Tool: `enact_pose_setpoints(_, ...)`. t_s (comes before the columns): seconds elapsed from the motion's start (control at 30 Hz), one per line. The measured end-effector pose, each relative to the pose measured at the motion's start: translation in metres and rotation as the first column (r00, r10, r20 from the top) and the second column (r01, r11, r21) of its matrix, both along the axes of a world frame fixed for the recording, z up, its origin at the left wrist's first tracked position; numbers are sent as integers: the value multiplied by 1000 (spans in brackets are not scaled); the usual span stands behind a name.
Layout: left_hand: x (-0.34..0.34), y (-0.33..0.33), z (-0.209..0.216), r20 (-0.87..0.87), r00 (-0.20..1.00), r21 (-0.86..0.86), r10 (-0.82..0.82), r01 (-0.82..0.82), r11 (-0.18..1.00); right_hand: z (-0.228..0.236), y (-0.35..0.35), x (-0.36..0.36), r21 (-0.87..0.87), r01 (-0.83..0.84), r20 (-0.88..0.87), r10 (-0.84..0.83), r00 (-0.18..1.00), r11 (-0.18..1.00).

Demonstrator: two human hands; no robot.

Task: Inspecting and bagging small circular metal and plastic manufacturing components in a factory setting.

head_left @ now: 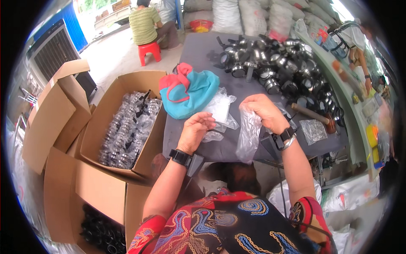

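Observation:
My right hand (267, 113) pinches the top of a clear plastic bag (249, 134), which hangs limp over the near edge of the grey table (198, 51). My left hand (195, 130) is level with it on the left, its fingers loosely bent and nothing visible in them. Behind and between the hands lies a stack of clear plastic bags (220, 108). A turquoise and coral cloth bag (190, 94) rests just beyond my left hand. Farther back on the right is a heap of round black and silver metal parts (283, 63).
Right of my right hand lie a wooden-handled mallet (311, 114) and a clear packet of small pieces (313, 131). At left, a cardboard box (91, 142) holds plastic-wrapped parts; a nearer box (101, 188) holds black ones. One person sits on a red stool (149, 53); another is at the right.

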State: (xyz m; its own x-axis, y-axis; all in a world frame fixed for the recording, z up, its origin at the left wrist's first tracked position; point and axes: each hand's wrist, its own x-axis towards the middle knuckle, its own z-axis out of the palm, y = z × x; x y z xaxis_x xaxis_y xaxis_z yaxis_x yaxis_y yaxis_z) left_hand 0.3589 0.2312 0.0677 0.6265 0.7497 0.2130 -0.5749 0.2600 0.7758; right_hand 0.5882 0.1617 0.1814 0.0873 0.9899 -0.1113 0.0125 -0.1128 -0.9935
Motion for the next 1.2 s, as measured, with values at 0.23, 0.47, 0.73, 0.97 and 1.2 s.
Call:
enact_pose_setpoints(0.23,5,-7,1,-34,999,138,-40,44,989,14,40,-45,-198,-116,512,203,835,973)
enact_pose_setpoints(0.47,6,-5,-9,-106,994,16,39,-37,999,-3,68,-77,-58,-255,915,153,373,965)
enact_pose_setpoints(0.73,2,-7,5,-194,981,-40,-7,-1,999,13,55,-52,-150,-213,599,261,757,965)
enact_pose_setpoints(0.97,2,-4,0,-221,975,-33,31,-40,999,2,56,-43,11,-251,554,203,808,968)
enact_pose_setpoints(1.2,7,-6,4,-104,994,-76,30,-38,996,-20,27,-42,177,-133,660,-17,751,975)
